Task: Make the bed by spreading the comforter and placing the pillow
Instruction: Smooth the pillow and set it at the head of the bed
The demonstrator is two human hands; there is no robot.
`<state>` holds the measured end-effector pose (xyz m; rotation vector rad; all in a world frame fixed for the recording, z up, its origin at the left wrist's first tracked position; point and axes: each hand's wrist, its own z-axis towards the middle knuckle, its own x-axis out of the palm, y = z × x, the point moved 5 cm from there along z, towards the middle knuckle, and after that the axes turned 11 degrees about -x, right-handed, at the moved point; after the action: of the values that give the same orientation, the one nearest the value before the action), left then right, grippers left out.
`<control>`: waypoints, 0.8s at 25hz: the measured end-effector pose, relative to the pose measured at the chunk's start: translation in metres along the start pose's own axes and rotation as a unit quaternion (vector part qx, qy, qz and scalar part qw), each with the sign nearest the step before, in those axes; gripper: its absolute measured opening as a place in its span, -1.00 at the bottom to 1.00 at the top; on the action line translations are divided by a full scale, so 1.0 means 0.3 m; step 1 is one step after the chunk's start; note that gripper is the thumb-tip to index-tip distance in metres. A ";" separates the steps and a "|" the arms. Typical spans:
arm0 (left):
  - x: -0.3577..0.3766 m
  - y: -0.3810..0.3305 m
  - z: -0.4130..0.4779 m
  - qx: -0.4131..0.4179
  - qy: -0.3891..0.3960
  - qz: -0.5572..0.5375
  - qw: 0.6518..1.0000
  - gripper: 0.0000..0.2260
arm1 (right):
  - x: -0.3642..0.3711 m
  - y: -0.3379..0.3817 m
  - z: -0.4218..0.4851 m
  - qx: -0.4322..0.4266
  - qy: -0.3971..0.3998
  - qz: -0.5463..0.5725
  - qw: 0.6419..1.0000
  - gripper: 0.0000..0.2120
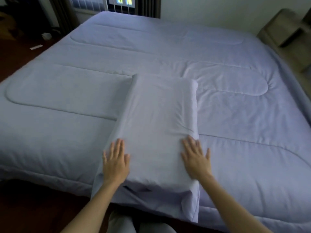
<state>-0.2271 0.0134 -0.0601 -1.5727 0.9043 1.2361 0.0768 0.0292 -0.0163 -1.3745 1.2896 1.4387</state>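
While the comforter (pixel 218 98) lies spread, left hand (pixel 116 163) and seemingly blurred right hand (pixel 196 158) released, flat on pillow (pixel 156 123)

Around me: window (pixel 107 4) with vertical bars and dark curtains (pixel 146 6); wooden bedside shelf (pixel 286 31) at my right; dark floor (pixel 20 49) holding small white items, blurred.
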 end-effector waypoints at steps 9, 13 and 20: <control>-0.029 0.103 0.034 -0.019 0.014 -0.002 1.000 -0.40 | -0.124 -0.062 0.536 -0.008 0.058 0.012 0.998 -0.43; -0.033 0.167 0.003 0.023 0.018 -0.009 1.000 -0.46 | 0.024 0.215 0.430 -0.270 0.108 -0.055 0.955 -0.28; -0.019 0.172 -0.018 0.026 0.003 -0.054 0.998 -0.48 | 0.051 0.364 0.415 -0.604 0.077 -0.032 0.793 -0.23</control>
<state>-0.2743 -0.0079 -0.0652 -1.5636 0.8369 1.1240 -0.0585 0.1253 -0.0242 -2.3072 0.2309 2.2577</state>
